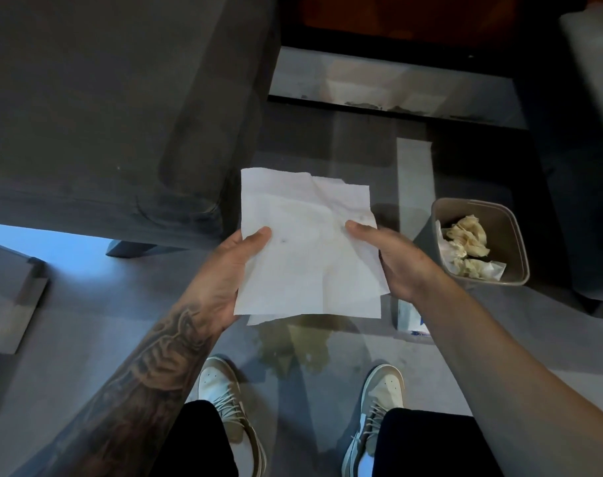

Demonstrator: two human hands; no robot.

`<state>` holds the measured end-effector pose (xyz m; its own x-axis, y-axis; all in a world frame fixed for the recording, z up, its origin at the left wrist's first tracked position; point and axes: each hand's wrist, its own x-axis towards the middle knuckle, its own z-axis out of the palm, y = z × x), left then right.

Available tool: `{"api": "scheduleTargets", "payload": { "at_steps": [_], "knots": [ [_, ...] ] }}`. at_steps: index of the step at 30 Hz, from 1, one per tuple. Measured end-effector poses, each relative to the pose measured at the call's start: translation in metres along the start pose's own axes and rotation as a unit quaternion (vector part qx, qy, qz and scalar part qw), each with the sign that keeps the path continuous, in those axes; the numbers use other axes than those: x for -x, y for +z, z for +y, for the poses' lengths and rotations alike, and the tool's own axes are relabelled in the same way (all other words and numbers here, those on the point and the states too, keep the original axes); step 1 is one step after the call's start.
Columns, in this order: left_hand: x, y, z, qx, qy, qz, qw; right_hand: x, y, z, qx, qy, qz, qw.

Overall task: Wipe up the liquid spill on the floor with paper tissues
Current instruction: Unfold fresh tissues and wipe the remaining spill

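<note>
Item: paper tissue (307, 246), white, creased, nearly flat, with a second sheet edge showing under its lower border; it looks dry apart from a small dark speck near the left thumb. Held in the air by both hands: the left hand (229, 280) has its grip closed on the sheet's left edge, thumb on top and fingers beneath; the right hand (393, 261) has its grip closed on the right edge in the same way. Item: liquid spill (294, 346), a yellowish puddle on the grey floor (86, 325), lying directly below the held sheet and just nearer the person than both grips, between the two shoes (224, 404). Item: small bin (518, 249), standing on the floor just beyond the right grip to its outer side, holding crumpled used tissues (466, 241) stained yellow. Item: a white and blue pack (410, 320), partly hidden under the right wrist, probably the tissue supply, though its label is unreadable. Item: dark sofa (104, 115), beyond the left grip. Progress, as a judgement: the soiled wads in the bin suggest some wiping is done; a clear puddle remains; the fresh sheet has not yet touched it, so lowering, blotting and binning are left.
</note>
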<state>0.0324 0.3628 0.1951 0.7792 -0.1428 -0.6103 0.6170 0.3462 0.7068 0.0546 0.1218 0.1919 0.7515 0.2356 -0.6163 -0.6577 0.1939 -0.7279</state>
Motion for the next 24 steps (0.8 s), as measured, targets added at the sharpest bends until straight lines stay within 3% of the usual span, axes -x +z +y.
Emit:
{"api": "scheduleTargets", "payload": {
  "at_steps": [2,5,10,15,20,24],
  "knots": [
    [-0.008,-0.004,-0.005,-0.068,0.032,0.051,0.996,-0.001,-0.005,-0.004,0.014,-0.018,0.007,1.000],
    [-0.023,-0.014,-0.016,-0.126,0.058,0.107,0.984,-0.005,-0.010,-0.003,0.085,-0.049,0.082,0.992],
    [-0.047,-0.034,-0.042,-0.175,0.062,0.147,0.972,-0.019,-0.009,0.017,0.169,-0.054,0.111,0.978],
    [-0.066,-0.068,-0.089,-0.245,-0.012,0.195,0.950,-0.053,-0.007,0.068,0.236,0.015,0.130,0.963],
    [-0.080,-0.103,-0.143,-0.385,-0.068,0.203,0.898,-0.096,-0.007,0.154,0.238,0.088,0.155,0.955],
    [-0.097,-0.125,-0.184,-0.365,-0.144,0.213,0.895,-0.115,-0.010,0.212,0.290,0.128,0.185,0.930]
  ]
}}
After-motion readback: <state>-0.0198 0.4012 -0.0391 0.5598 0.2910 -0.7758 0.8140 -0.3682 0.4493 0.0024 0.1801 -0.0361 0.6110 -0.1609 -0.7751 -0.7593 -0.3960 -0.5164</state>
